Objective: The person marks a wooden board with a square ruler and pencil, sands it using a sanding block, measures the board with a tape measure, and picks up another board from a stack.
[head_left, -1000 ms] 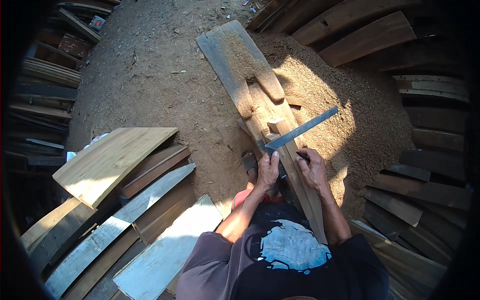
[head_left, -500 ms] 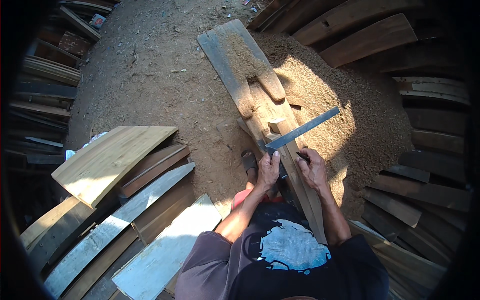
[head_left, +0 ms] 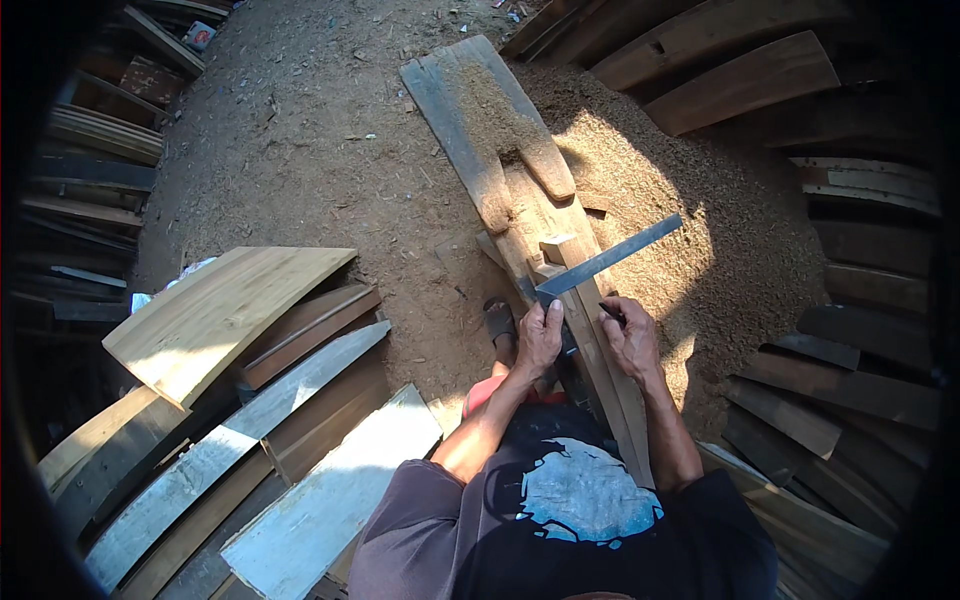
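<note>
A metal try square (head_left: 615, 256) lies across a long wooden piece (head_left: 594, 350), its blade reaching out to the far right. My left hand (head_left: 541, 338) is closed on the square's stock, pressing it to the wood's left side. A thin dark marking tool, perhaps a pencil (head_left: 609, 314), is pinched in my right hand (head_left: 633, 340), just right of the wood and below the blade. Near the square, the wood's far end shows a cut, notched shape. Under it runs a thick plank bench (head_left: 448, 98) with a forked slot, dusted with sawdust.
Wood shavings (head_left: 740, 215) are heaped right of the bench. At the left, boards are stacked, with a pale panel (head_left: 232, 312) on top and a whitish board (head_left: 330, 490) nearer me. More planks (head_left: 740, 80) lean along the right. My sandalled foot (head_left: 498, 320) stands left of the bench.
The view has shifted very slightly. My right hand and the thin marking tool have tilted a little; my left hand stays on the square, which keeps its place on the wood.
</note>
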Tool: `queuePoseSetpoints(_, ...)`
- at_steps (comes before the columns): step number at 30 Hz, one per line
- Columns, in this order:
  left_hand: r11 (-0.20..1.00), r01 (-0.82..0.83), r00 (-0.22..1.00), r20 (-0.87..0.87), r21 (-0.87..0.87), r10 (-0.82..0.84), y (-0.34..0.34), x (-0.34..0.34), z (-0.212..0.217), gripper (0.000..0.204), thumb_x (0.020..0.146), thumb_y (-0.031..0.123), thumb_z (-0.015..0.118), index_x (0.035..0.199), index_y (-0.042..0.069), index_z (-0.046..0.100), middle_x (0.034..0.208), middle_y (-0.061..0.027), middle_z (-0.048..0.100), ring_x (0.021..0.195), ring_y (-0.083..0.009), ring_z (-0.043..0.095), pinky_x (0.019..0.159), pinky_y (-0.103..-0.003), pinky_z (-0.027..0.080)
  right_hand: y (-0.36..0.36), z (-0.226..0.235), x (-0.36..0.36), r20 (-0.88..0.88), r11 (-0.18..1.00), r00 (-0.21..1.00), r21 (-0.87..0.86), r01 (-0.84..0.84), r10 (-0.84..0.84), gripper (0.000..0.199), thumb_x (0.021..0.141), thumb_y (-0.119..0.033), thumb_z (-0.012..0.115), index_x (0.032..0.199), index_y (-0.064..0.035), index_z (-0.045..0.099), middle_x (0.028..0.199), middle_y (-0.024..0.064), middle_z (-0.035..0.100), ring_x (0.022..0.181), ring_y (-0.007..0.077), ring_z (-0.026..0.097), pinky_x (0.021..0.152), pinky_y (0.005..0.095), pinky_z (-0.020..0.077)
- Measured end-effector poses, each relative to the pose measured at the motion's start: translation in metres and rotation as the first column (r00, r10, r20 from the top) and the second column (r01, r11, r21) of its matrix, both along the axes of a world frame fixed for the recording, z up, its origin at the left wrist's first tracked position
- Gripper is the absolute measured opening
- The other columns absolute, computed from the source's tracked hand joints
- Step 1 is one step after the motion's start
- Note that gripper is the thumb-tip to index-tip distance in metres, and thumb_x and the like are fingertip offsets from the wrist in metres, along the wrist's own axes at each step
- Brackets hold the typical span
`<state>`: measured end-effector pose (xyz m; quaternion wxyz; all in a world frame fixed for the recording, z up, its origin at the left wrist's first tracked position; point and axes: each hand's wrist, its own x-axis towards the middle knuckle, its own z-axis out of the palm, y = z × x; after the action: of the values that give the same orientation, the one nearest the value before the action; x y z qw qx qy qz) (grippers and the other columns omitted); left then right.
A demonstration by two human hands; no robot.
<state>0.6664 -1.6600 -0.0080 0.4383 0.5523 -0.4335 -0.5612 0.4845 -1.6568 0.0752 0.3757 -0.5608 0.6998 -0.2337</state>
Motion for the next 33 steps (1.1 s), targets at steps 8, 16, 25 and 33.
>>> queuePoseSetpoints(8,1.0,0.006,1.0,0.009,0.01,-0.006,-0.0002,0.0012,-0.0007,0.036,0.11,0.036,0.053,0.106,0.002,0.064,0.073,-0.0048,0.054,0.072,-0.0143,0.052,0.068,-0.038,0.048,-0.0004,0.0023,0.0036,0.025,0.999,0.999,0.019,0.026,-0.027,0.027,0.093,-0.012,0.068,0.115,0.003,0.068,0.103,0.0216,0.069,0.094,0.035,0.07,0.085,0.042,0.0559)
queuePoseSetpoints(16,0.997,0.06,0.998,0.001,0.039,-0.06,-0.0002,0.0045,0.0049,0.035,0.111,0.033,0.051,0.123,0.002,0.064,0.089,-0.0056,0.06,0.085,-0.0145,0.055,0.079,-0.037,0.049,-0.0003,-0.0002,0.0021,0.028,0.999,0.999,0.031,0.023,-0.024,0.027,0.093,-0.013,0.068,0.115,0.0026,0.068,0.102,0.0214,0.069,0.094,0.035,0.07,0.085,0.0422,0.0557)
queuePoseSetpoints(25,0.998,0.049,0.999,-0.011,0.038,-0.048,-0.0003,0.0044,0.0063,0.036,0.111,0.033,0.052,0.126,0.003,0.065,0.091,-0.0051,0.063,0.087,-0.0139,0.057,0.081,-0.036,0.05,-0.0004,-0.0023,0.0034,0.016,1.0,1.0,-0.021,0.006,-0.005,0.025,0.093,-0.013,0.068,0.114,0.0015,0.068,0.1,0.0203,0.069,0.09,0.0339,0.069,0.081,0.0423,0.0549)
queuePoseSetpoints(33,0.983,0.123,0.992,-0.035,0.133,-0.119,0.003,0.0074,-0.0008,0.036,0.112,0.029,0.05,0.131,0.002,0.064,0.114,-0.004,0.072,0.106,-0.0132,0.061,0.096,-0.034,0.049,0.0003,-0.003,0.0023,0.018,1.0,1.0,-0.017,0.0,0.0,0.025,0.093,-0.011,0.067,0.115,0.0016,0.067,0.099,0.0207,0.069,0.091,0.0351,0.069,0.082,0.0432,0.0546)
